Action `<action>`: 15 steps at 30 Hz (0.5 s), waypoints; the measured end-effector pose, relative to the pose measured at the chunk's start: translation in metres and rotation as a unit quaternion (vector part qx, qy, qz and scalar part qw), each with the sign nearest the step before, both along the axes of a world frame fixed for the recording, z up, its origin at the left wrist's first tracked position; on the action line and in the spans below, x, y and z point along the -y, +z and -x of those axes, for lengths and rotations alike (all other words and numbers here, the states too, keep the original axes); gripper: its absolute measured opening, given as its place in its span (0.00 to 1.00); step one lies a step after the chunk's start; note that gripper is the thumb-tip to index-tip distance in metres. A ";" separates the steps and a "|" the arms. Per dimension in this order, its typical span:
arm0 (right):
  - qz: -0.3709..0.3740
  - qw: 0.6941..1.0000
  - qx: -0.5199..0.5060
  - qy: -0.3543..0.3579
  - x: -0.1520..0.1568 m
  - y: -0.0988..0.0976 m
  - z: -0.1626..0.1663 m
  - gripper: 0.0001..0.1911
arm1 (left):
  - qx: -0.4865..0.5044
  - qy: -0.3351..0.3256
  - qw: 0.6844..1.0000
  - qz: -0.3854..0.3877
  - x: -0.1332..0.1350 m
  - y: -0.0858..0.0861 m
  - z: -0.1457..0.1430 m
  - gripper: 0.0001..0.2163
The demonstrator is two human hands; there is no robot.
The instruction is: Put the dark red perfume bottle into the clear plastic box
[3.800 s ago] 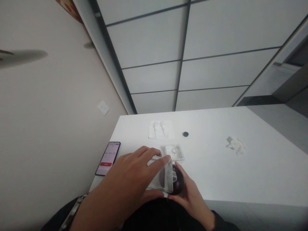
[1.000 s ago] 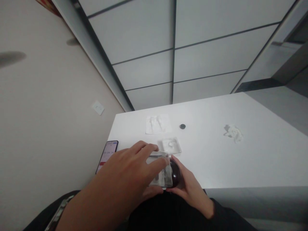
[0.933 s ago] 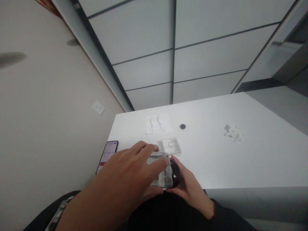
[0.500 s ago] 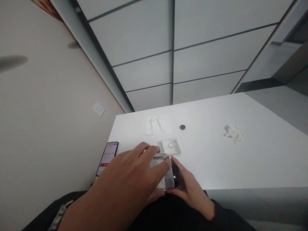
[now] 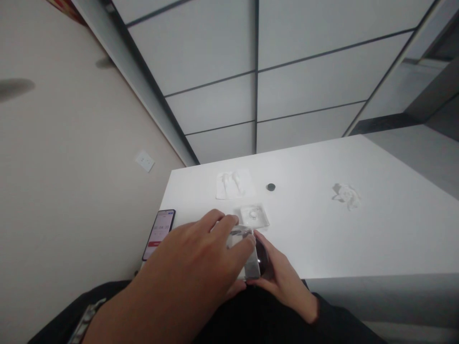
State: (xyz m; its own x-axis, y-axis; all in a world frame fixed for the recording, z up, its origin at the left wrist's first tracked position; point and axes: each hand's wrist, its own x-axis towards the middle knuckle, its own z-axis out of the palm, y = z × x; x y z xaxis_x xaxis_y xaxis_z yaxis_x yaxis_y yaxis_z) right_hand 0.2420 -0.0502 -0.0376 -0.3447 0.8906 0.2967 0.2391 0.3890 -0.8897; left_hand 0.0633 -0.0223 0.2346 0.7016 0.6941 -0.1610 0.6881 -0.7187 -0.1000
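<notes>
The left hand [image 5: 201, 258] is closed over a clear plastic case [image 5: 247, 255] at the near worktop [image 5: 322, 239] edge; the right hand [image 5: 283, 282] cups a dark round object [image 5: 263, 258] beneath. Slick plastic (thin-walled, by appearance) could slip and drop off the edge.

Clear glossy plastic case [image 5: 247, 258] over a dark shiny round piece [image 5: 263, 256]. Matt smooth white table [image 5: 358, 239]; glossy glass phone [image 5: 159, 227]; crumpled white paper [image 5: 346, 195].
</notes>
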 end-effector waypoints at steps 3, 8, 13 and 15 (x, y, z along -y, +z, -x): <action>0.000 1.000 0.000 0.000 0.000 0.001 0.000 0.52 | 0.001 0.003 1.000 0.001 0.000 0.001 0.000 0.21; 0.005 1.000 0.001 -0.001 0.000 0.003 -0.001 0.52 | -0.001 0.007 1.000 0.006 -0.002 0.001 -0.002 0.21; 0.011 1.000 -0.002 0.000 0.000 0.003 -0.001 0.52 | -0.008 0.012 1.000 0.018 -0.003 0.002 -0.002 0.20; 0.012 1.000 -0.003 -0.001 0.000 0.003 -0.001 0.52 | -0.003 0.010 1.000 0.017 -0.002 0.002 -0.001 0.22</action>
